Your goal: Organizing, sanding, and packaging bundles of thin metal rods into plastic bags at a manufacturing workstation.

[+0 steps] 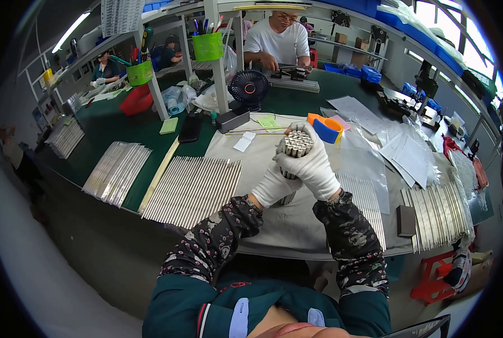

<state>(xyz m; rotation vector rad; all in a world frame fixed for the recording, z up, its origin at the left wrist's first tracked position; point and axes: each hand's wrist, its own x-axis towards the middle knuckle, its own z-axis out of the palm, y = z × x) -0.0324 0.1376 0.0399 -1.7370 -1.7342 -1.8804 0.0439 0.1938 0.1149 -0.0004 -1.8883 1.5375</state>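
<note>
A thick bundle of thin metal rods [297,144] stands nearly upright in my gloved hands over the grey cloth, its round ends facing up. My right hand [313,166] wraps the bundle near its top, fingers closed round it. Lower down, my left hand [275,183] closes on the same bundle, partly behind the right hand. The bundle's lower part is mostly hidden. To the left lies a flat row of similar rods [192,188]; another row [364,205] lies beside my right forearm.
Wrapped rods [117,172] lie at the far left, more rods [436,217] and a dark block [405,221] at the right. Beyond my hands are a roll of orange and blue tape [325,129], a small fan [249,89] and a phone [190,128]. A co-worker [279,42] sits opposite.
</note>
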